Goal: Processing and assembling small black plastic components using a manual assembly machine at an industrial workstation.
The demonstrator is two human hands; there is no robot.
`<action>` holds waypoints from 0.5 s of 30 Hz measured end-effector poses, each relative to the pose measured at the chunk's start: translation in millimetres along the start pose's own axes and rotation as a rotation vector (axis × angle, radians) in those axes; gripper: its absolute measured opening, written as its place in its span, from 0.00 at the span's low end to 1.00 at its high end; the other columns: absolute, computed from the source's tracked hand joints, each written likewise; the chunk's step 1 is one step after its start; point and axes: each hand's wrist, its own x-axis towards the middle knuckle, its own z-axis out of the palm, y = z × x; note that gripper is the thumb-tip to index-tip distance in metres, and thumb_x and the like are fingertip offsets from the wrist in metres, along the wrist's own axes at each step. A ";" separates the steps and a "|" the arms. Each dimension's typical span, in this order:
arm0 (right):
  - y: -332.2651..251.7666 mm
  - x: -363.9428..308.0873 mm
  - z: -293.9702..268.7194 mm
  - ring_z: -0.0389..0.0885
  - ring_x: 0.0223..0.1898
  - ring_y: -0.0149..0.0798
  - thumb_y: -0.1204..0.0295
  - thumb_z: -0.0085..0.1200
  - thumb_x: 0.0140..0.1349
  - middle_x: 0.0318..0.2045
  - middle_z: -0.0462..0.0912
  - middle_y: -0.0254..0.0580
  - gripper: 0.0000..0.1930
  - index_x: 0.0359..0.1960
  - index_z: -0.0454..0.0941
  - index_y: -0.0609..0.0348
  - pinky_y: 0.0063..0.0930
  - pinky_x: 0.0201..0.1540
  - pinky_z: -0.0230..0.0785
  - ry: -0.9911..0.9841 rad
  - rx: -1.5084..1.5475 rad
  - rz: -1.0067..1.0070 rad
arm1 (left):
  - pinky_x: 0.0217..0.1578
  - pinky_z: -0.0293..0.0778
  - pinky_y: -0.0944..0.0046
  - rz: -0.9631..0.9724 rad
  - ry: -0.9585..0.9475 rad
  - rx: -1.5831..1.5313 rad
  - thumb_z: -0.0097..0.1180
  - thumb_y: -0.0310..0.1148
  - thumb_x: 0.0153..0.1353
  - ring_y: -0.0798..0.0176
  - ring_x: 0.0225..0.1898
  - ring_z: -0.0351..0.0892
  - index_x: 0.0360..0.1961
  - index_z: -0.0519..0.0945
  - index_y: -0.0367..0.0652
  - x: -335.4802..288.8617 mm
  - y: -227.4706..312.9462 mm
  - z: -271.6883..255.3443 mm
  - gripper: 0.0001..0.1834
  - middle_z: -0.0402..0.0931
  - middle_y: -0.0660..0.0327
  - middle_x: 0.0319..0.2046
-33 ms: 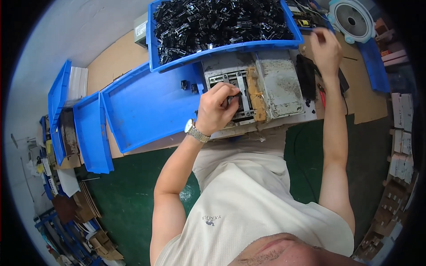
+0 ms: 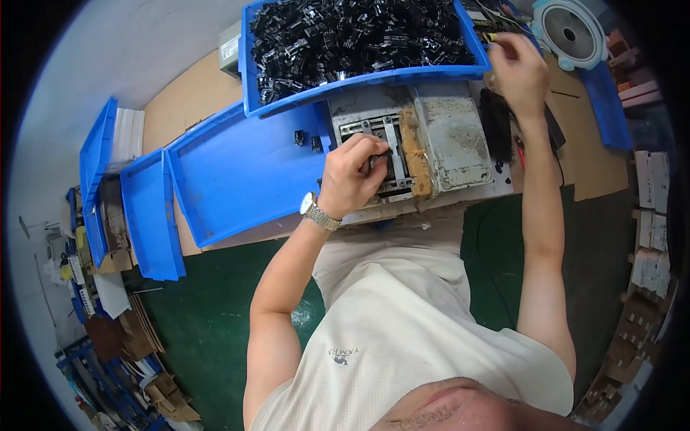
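My left hand, with a steel watch at the wrist, is bent over a metal fixture with bars and screws. Its thumb and fingers are pinched together; something dark shows among them, too hidden to name. Out at the far right is my right hand, its fingers curved and thumb a little apart, beside the corner of a blue bin heaped with small black components. Nothing shows between those fingers. Left of the fixture, two loose black components lie in a wide blue tray.
A grey metal plate adjoins the fixture, with a yellowish block between them. Red-handled pliers lie under my right forearm. A round fan stands far right. Narrower blue trays sit left.
My right hand has moved slightly left and away from me, toward the bin's far right corner, with its fingers reaching further out. My left hand stays at the fixture.
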 end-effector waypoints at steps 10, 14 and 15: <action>-75.2 18.1 62.6 0.79 0.46 0.47 0.71 0.61 0.57 0.36 0.81 0.41 0.12 0.42 0.79 0.58 0.41 0.48 0.74 -0.227 0.036 -0.390 | 0.20 0.72 0.74 -0.309 0.380 -0.721 0.58 0.20 0.61 0.72 0.26 0.78 0.45 0.74 0.39 54.3 3.1 -44.3 0.11 0.75 0.62 0.32; -71.4 16.5 63.9 0.82 0.38 0.41 0.71 0.62 0.60 0.32 0.81 0.41 0.11 0.44 0.81 0.58 0.35 0.43 0.75 -0.151 0.162 -0.366 | 0.35 0.78 0.58 0.021 0.357 0.141 0.65 0.30 0.59 0.59 0.30 0.80 0.54 0.80 0.41 109.1 -23.4 -45.6 0.20 0.77 0.58 0.32; -67.4 9.4 64.5 0.83 0.35 0.35 0.70 0.60 0.64 0.33 0.83 0.37 0.11 0.46 0.82 0.59 0.31 0.38 0.75 -0.177 0.276 -0.190 | 0.36 0.78 0.55 0.070 0.397 0.322 0.65 0.33 0.60 0.53 0.32 0.81 0.55 0.80 0.43 121.2 -22.2 -41.1 0.21 0.77 0.55 0.35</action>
